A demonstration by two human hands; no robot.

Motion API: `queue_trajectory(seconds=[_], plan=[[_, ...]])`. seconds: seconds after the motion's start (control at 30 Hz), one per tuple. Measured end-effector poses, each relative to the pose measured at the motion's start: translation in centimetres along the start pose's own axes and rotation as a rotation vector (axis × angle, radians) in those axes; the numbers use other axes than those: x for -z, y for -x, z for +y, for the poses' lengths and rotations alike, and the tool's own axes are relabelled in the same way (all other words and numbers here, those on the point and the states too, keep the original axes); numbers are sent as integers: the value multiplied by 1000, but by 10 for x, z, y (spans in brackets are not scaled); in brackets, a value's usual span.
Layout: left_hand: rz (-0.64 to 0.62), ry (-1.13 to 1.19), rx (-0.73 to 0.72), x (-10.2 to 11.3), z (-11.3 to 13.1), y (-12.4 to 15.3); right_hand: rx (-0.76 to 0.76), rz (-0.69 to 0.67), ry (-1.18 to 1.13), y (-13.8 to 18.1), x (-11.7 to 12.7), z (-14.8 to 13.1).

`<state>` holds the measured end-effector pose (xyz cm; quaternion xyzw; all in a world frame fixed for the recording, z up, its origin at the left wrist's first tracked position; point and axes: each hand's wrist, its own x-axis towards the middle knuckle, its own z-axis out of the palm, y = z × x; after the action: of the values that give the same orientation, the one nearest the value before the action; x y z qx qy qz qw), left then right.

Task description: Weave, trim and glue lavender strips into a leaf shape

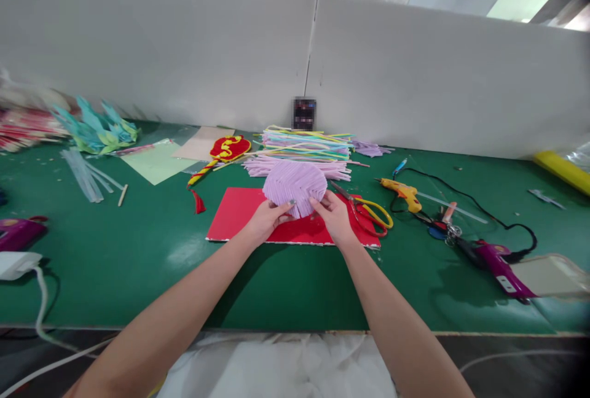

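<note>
Between my two hands is a rounded lilac piece (295,184) made of slanting pipe-cleaner rows, with a notch at its lower edge. My left hand (271,217) pinches its lower left, thumb on top. On the lower right, my right hand (332,209) grips it the same way. Beneath lies a red board (235,210) with a pale front edge. Scissors (369,209) with yellow and red handles rest on the board's right side. Just behind the lilac piece is a pile of pastel pipe cleaners (306,143).
A red and yellow fan-shaped craft piece (225,152) with a tassel lies left of the pile. An orange glue gun (403,192) with a black cord and a purple power strip (502,272) are at right. Teal craft leaves (99,128) stand far left. A white partition (184,48) closes the back.
</note>
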<state>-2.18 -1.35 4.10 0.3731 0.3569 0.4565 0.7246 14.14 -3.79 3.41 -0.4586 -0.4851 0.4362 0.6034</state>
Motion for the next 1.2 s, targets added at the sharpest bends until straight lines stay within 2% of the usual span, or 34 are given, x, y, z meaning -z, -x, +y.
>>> queue_trajectory(seconds=[0.23,0.37,0.47,0.57,0.63,0.7,0.77,0.9,1.0,1.1,1.2], plan=[[-47,-11,-15,3,-2,-2,12,13,60,0,0,-2],[5,-59,-47,5,-2,-3,47,86,187,-5,12,-12],[56,-87,-70,6,-2,-3,101,189,388,-14,49,-23],[79,-105,-86,6,-3,-4,157,459,853,-21,105,-33],[89,-127,-85,6,-4,-5,54,619,1155,-25,141,-36],[108,-182,-77,6,-5,-5,-118,727,1366,-28,168,-34],[126,-279,-81,6,-5,-4,-274,742,1475,-32,184,-28],[114,-413,-132,6,-3,-1,-507,680,1482,-44,194,-13],[161,-379,-157,5,-2,0,-535,695,1455,-48,197,-9],[201,-309,-138,4,0,1,-477,770,1435,-46,201,-10],[234,-280,-109,1,5,1,-222,885,1333,-42,206,-15]])
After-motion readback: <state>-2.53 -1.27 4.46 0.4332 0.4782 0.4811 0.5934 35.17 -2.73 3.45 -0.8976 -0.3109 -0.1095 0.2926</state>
